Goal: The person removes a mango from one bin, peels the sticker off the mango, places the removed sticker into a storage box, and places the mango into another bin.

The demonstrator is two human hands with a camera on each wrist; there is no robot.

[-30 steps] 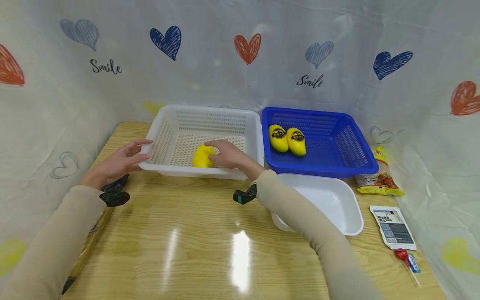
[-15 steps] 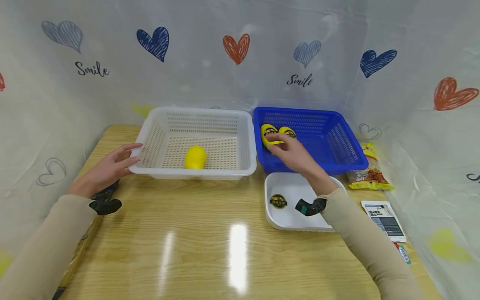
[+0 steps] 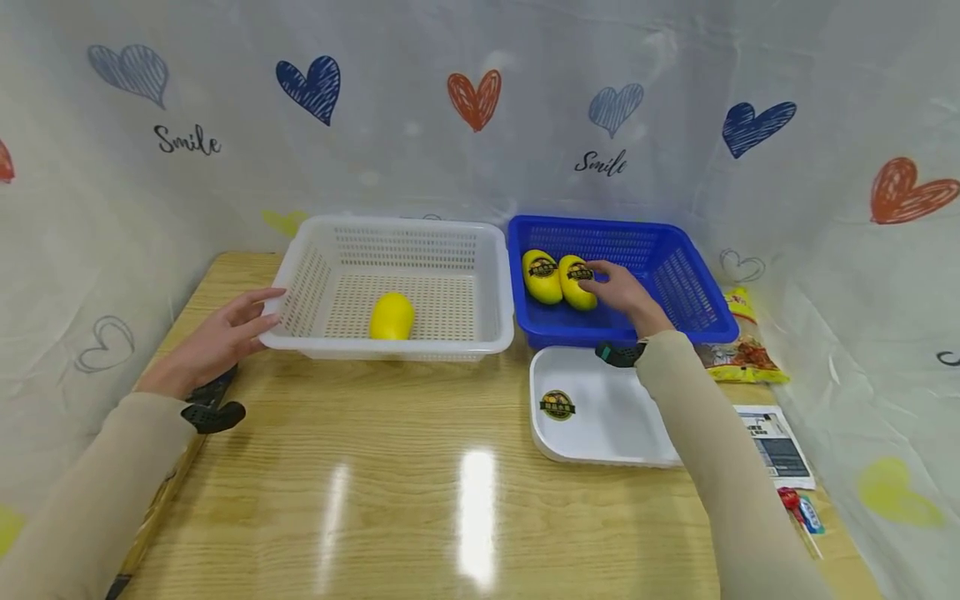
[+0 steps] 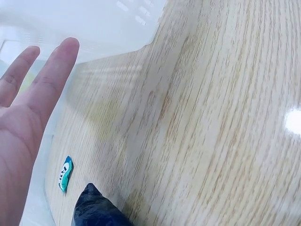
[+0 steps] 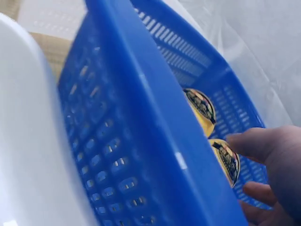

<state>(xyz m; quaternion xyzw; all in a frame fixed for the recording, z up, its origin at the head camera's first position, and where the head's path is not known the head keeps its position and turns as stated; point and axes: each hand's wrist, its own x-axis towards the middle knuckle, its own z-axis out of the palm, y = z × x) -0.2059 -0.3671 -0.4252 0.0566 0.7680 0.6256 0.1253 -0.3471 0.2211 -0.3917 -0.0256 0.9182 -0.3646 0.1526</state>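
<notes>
A white basket point(image 3: 480, 343) holds one yellow mango point(image 3: 392, 317). My left hand point(image 3: 217, 343) is at its left front corner, fingers extended and fingertips right at the rim; the left wrist view shows them straight against the white plastic. In the blue basket point(image 3: 675, 332) lie two yellow mangoes side by side, the left mango point(image 3: 542, 287) and the right mango point(image 3: 576, 296), each with a dark round sticker. My right hand point(image 3: 622, 292) reaches in over the front rim, thumb and fingers apart, fingertips at the right mango's right side. The right wrist view shows the thumb by its sticker point(image 5: 226, 161).
A white tray point(image 3: 547, 446) with a loose round sticker point(image 3: 557, 405) stands in front of the blue basket. To the right are a snack bag point(image 3: 750, 358), a white pouch point(image 3: 780, 446), a red lollipop point(image 3: 791, 500) and a small wrapped candy point(image 3: 812, 514).
My right hand has left the white basket's mango, passed over the blue basket's left mango, and moved to the right mango. The sticker in the tray came into view. The left hand keeps its place.
</notes>
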